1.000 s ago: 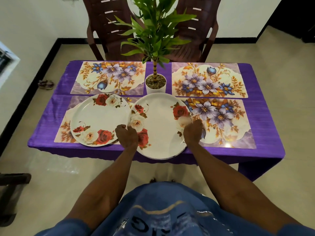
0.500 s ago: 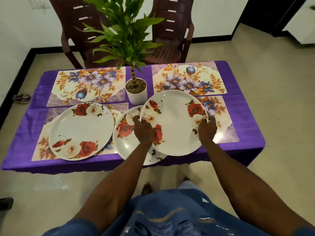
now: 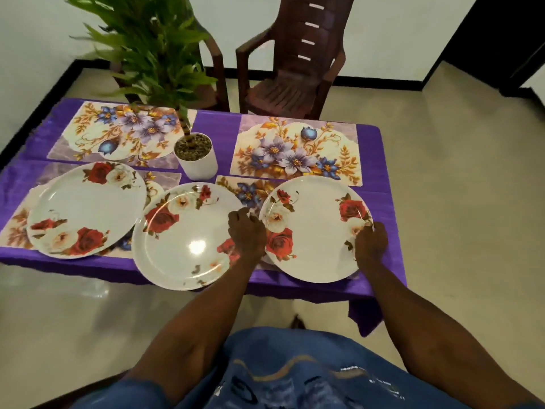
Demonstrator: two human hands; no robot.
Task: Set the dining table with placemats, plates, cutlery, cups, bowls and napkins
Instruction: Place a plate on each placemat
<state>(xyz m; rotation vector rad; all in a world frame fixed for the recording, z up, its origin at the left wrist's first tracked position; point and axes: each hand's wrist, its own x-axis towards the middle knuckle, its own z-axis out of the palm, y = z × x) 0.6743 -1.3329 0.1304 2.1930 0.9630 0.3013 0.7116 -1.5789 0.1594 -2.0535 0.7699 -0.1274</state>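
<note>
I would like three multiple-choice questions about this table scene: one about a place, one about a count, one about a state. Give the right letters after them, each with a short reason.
1. Where does the white plant pot stand?
A. between the two far placemats
B. on the chair
C. on the floor

2. How many plates are in view?
A. two
B. three
C. five

3. What is the state of the right plate?
A. stacked under another plate
B. lying alone, untouched
C. held at its rim by both hands

Answers:
1. A, the pot sits on the purple cloth between the far left placemat and the far right placemat.
2. B, the left plate, middle plate and right plate show.
3. C, the left hand and right hand grip opposite edges.
</note>
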